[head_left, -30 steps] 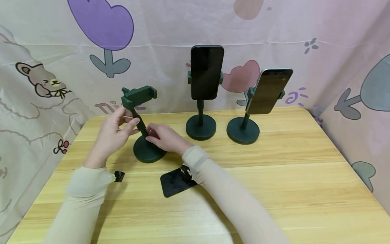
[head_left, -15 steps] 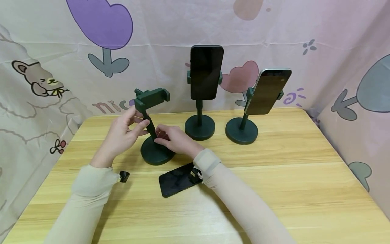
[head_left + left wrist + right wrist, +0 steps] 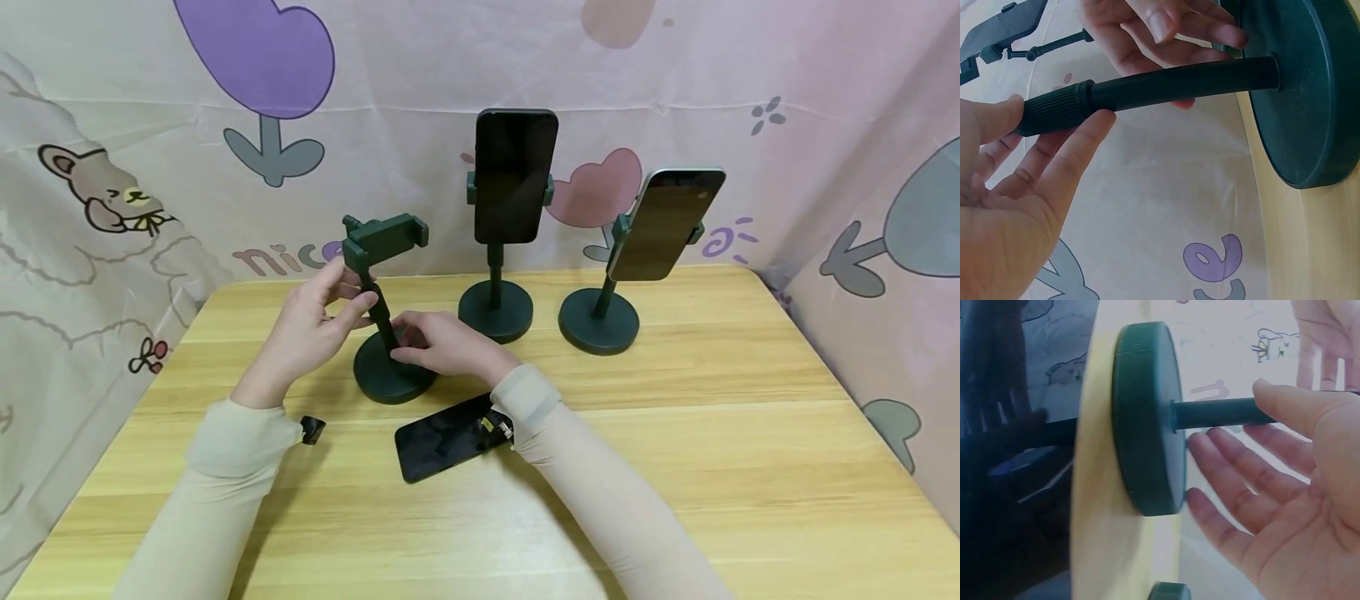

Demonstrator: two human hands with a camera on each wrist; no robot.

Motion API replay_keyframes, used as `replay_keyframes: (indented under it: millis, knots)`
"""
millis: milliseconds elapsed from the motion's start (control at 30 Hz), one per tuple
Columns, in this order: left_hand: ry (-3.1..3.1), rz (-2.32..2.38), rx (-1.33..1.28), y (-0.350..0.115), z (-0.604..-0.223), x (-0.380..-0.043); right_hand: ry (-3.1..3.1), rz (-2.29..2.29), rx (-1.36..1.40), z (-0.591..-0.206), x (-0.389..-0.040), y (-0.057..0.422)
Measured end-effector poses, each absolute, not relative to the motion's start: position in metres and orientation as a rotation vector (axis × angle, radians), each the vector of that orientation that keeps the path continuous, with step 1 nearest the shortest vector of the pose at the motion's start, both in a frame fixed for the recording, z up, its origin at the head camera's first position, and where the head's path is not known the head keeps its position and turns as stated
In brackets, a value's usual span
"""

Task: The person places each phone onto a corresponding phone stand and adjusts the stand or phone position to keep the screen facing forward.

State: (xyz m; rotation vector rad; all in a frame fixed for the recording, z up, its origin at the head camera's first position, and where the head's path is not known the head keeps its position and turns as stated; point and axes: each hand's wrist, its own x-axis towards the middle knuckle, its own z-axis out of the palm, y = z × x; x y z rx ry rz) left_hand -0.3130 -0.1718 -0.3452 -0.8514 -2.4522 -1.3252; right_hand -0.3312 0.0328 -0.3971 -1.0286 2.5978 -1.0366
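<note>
A dark green phone stand [image 3: 393,379] has its round base on the table and its clamp [image 3: 386,239] holding no phone. My left hand [image 3: 311,329] pinches the upper pole; in the left wrist view, thumb and fingers lie around the ribbed collar [image 3: 1057,109]. Lower down, my right hand [image 3: 457,346] holds the pole just above the base, thumb on one side and fingers on the other in the right wrist view. A black phone [image 3: 442,442] lies flat in front of the base, its right end partly hidden by my right wrist.
To the right, a matching stand [image 3: 495,312] holds a black phone [image 3: 513,175] upright. Beyond it another stand [image 3: 598,323] carries a silver-edged phone [image 3: 663,225], tilted. A patterned cloth [image 3: 405,58] hangs behind the wooden table [image 3: 712,467].
Both hands have moved the phone stand to the right across the table, closer to the middle stand. Their hold looks the same. The flat phone and the other two stands have stayed put.
</note>
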Motion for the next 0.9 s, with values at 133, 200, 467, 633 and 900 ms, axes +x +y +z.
replay_keyframes:
  millis: [133,200,467,633,900]
  knots:
    - [-2.45,-1.343,-0.86,-0.169,-0.344,-0.314,2.554,-1.012,-1.009,-0.391,-0.328,0.041]
    - [-2.447,-1.346,-0.86,-0.168,-0.344,-0.314,2.539,-0.997,-1.007,-0.388,-0.326,0.046]
    - [-2.48,-1.29,-0.826,-0.167,-0.341,-0.311,2.514,-0.924,-1.048,-0.378,-0.313,0.064]
    - [-2.566,-1.082,-0.734,-0.171,-0.337,-0.301,2.463,-0.845,-1.076,-0.374,-0.301,0.074]
    - [-2.664,-0.729,-0.7,-0.172,-0.325,-0.269,2.434,-0.698,-1.071,-0.369,-0.278,0.092]
